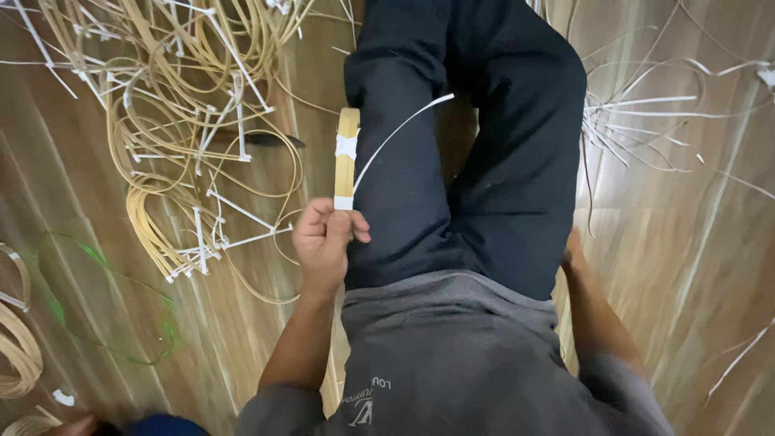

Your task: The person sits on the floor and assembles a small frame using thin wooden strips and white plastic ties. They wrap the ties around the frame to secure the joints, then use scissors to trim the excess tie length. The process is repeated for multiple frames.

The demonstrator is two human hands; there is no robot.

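Observation:
My left hand (pixel 324 240) grips the near end of a short bundle of tan cane strips (pixel 347 136) bound with white tape. The bundle points away from me along my left thigh. A thin white strip (pixel 401 129) curves from the hand's end up across my dark trousers (pixel 484 161). My right hand (pixel 573 250) is mostly hidden behind my right thigh, down by the floor; what it holds cannot be seen.
A big tangle of tan cane loops tied with white strips (pixel 186 121) covers the wooden floor at the left. Loose white strips (pixel 638 121) lie at the right. A green cord loop (pixel 105 323) and cane coils (pixel 16 355) lie at the lower left.

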